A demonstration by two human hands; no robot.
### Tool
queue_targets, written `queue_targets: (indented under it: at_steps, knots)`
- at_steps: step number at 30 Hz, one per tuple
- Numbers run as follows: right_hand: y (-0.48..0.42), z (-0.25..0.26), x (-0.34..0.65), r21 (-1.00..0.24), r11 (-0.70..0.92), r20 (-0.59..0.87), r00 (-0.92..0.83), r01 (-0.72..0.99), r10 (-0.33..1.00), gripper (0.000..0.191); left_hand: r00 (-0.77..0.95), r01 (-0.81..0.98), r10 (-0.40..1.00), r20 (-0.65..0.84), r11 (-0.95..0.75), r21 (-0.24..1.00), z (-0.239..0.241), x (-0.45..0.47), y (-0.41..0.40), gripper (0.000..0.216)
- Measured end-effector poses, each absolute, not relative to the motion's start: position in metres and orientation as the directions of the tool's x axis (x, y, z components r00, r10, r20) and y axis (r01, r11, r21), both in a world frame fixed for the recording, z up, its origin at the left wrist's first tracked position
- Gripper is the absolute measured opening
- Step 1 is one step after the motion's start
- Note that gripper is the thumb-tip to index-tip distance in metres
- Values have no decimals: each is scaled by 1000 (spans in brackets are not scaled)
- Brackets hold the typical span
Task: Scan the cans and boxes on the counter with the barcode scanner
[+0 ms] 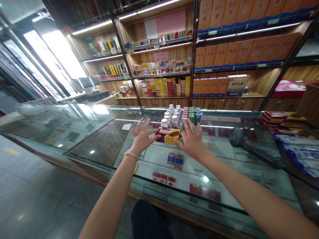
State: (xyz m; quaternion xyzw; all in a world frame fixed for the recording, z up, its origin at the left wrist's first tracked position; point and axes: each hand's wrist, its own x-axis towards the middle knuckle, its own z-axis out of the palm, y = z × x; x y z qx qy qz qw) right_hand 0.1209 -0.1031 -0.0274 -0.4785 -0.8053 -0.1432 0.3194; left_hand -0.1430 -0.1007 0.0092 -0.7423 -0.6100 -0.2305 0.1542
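Observation:
A small stack of red and yellow boxes (168,135) lies on the glass counter (104,139). My left hand (141,136) is just left of the stack, fingers spread wide, thumb near its left end. On the other side, my right hand (191,139) has its fingers stretched out and its thumb touching the stack's right end. Neither hand grips the boxes. A bead bracelet circles my left wrist.
Behind the stack stand several small jars (171,117) and cans (193,114). A dark handheld device (251,147) lies on the counter at right, beside red boxes (281,119). Packs show under the glass (175,160). Shelves of cartons (219,86) fill the back wall.

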Motion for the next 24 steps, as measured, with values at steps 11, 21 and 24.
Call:
queue_targets:
  at_steps: [11, 21, 24]
  knots:
    - [-100, -30, 117, -94, 533, 663, -346, 841, 663, 43, 163, 978, 828, 536, -208, 24, 8, -143, -101, 31]
    - [-100, -33, 117, -122, 515, 638, -330, 849, 696, 48, 193, 976, 819, 540, -219, -16, 10, -143, -102, 33]
    - [-100, -33, 119, -155, 481, 616, -296, 863, 730, 52, 190, 978, 813, 550, -208, -31, 11, -142, -103, 38]
